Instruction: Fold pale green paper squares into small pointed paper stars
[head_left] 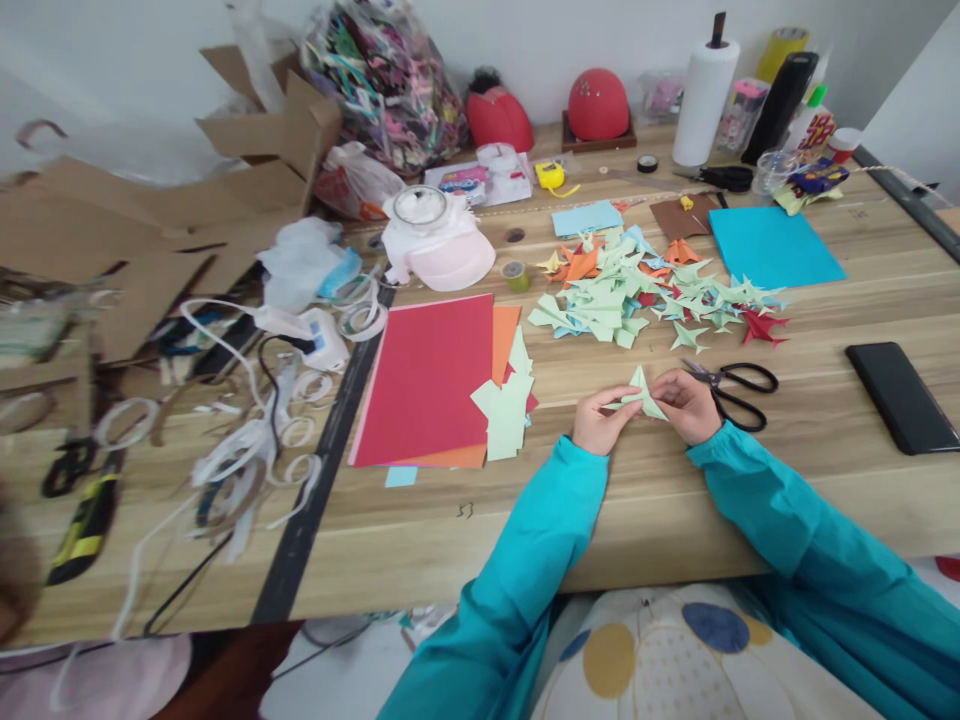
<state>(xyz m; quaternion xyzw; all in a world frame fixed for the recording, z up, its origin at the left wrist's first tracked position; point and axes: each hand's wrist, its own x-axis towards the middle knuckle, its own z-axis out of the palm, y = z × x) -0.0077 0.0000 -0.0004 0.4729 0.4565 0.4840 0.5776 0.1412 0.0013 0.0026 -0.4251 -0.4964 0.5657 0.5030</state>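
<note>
One pale green folded paper point(639, 398), held over the near part of the table point(420, 560), between your two hands. Your left hand point(601, 415) pinches its left side, thumb and fingers closed on it; your right hand point(688, 405) pinches its right side. One pair of scissors point(744, 378) just right of your right hand. Beyond: one heap of folded pieces point(607, 297), mostly pale green, some orange, blue, red; overlap prevents a full count. Left: one large red sheet point(431, 380). Right: one black phone point(904, 395). Far: one bright blue sheet point(777, 247), one yellow tape measure point(550, 176), two red domes point(598, 105). Writing: handwritten "53" point(465, 511) on the near tabletop; package lettering too small to read.
</note>
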